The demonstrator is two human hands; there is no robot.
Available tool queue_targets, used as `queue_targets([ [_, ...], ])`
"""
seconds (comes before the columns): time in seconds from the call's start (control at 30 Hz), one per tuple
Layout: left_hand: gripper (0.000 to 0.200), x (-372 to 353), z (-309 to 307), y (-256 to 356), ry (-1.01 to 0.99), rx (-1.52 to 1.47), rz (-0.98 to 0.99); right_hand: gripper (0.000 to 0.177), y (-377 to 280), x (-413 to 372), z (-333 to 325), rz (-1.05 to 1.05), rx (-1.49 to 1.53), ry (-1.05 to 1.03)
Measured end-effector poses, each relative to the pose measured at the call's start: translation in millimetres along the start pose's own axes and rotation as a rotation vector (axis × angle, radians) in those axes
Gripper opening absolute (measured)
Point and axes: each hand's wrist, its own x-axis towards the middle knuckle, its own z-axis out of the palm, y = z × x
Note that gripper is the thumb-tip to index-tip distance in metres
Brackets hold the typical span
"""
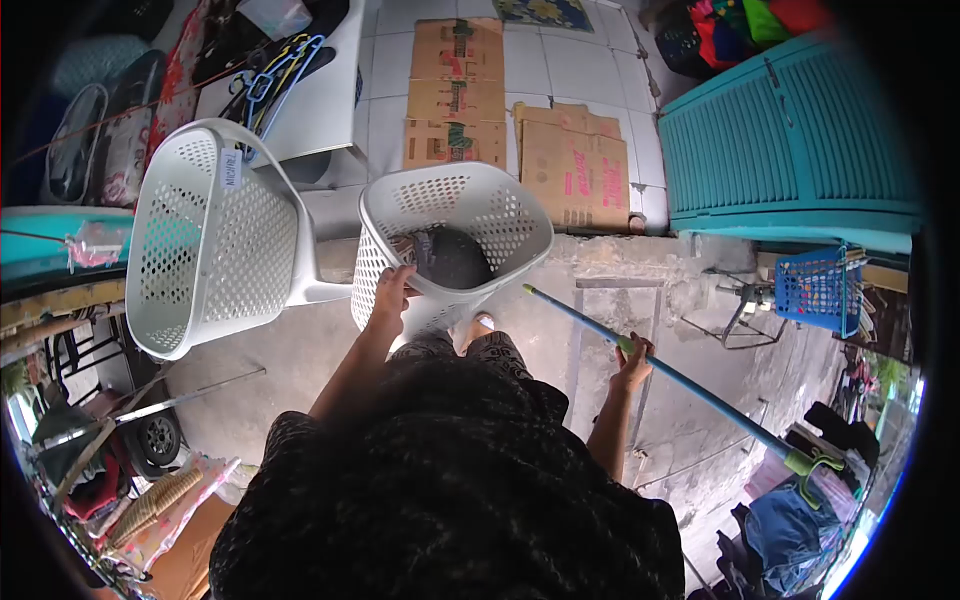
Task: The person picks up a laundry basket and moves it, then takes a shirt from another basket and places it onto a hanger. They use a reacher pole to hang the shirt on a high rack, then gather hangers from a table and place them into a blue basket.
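1. A teal louvred wooden cabinet (790,140) fills the upper right of the frame.
2. A white perforated plastic basket (210,240) lies tipped at the upper left, its mouth facing the camera.
3. A second white perforated laundry basket (520,215) stands upright at centre, holding a dark bundle (455,258), probably cloth.
4. Flattened brown cardboard sheets (570,165) lie on the tiles above it.
5. A long blue pole (700,390) with a green hooked end runs from centre to lower right.
6. A small blue plastic crate (818,290) sits at the right.
7. The left hand (392,292) grasps the centre basket's near rim, fingers curled over it.
8. The right hand (633,358) is wrapped around the pole.
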Motion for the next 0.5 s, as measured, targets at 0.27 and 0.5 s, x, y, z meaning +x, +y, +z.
queue_targets([
  [0.27,0.028,24,48,22,-0.041,0.093,0.044,0.012,-51,30,-81,-0.362,0.016,0.358],
  [0.5,0.027,35,155,32,0.029,0.248,0.111,0.012,-45,110,-124,-0.379,0.201,0.363],
])
